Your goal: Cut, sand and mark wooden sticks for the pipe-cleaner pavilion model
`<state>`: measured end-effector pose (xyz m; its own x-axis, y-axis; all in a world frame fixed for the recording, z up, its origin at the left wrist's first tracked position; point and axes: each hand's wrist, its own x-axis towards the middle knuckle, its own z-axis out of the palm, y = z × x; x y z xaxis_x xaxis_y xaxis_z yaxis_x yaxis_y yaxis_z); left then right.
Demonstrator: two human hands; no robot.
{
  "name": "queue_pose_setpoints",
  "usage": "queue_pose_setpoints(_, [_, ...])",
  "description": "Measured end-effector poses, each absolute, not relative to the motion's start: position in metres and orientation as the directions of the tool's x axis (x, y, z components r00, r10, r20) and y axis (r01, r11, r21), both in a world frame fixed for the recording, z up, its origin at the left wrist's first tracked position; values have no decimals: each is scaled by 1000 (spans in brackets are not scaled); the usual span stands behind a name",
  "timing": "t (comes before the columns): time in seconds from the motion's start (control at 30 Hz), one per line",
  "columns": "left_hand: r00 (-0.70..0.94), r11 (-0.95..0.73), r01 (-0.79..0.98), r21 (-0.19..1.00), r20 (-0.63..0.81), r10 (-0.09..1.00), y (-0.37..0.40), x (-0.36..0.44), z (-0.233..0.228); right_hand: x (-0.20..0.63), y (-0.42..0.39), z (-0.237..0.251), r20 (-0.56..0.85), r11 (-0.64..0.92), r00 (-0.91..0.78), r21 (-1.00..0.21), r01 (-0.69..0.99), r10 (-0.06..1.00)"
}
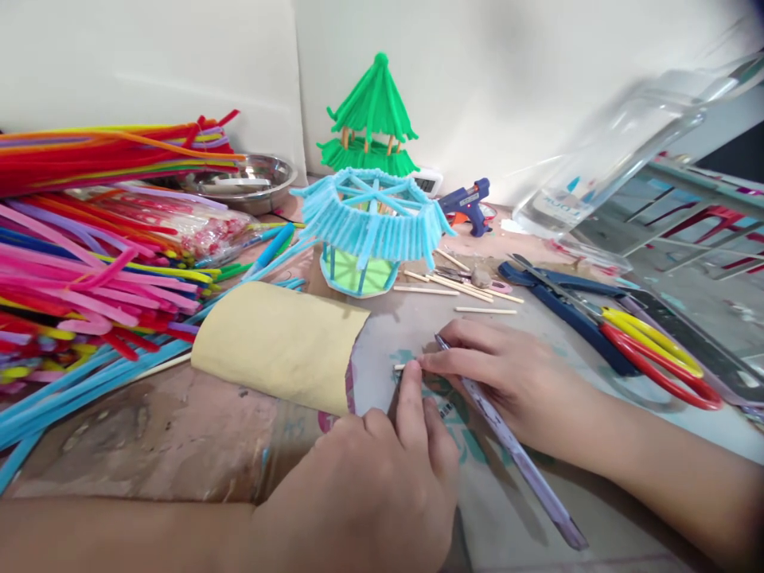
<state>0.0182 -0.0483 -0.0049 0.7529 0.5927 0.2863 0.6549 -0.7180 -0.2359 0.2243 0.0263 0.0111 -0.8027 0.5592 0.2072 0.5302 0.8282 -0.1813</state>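
My right hand (507,374) is closed around a slim lavender patterned pen (519,458), its dark tip pointing up and away and its barrel slanting back toward me. My left hand (382,469) has its index finger pressed down on a short, pale wooden stick (399,367); its other fingers are curled. The right fingertips meet the left index finger at this stick, whose other end is hidden. Just left of the hands lies a curled sheet of yellow paper (280,342). Beyond them stands a small pavilion with a light-blue pipe-cleaner roof (373,215).
Several wooden sticks (459,286) lie behind my hands. Scissors (650,350) and dark-blue pliers (567,310) are at right, near a clear plastic bottle (597,167). Pipe cleaners (89,278) fill the left. A green-roofed model (373,111) and glue gun (471,207) stand behind.
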Motion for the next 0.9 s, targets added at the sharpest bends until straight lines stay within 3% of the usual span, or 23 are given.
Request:
queue_pose_setpoints(0.27, [740, -683, 671, -287, 303, 600, -48, 19, -3, 224, 26, 12, 204, 828, -804, -188, 528, 558])
queue_pose_setpoints(0.67, [737, -699, 672, -244, 309, 601, -45, 19, -7, 225, 26, 12, 193, 827, -805, -181, 533, 561])
queue_pose_setpoints(0.9, [737, -691, 676, -257, 239, 632, -47, 19, 0, 223, 26, 11, 189, 828, -807, -170, 534, 559])
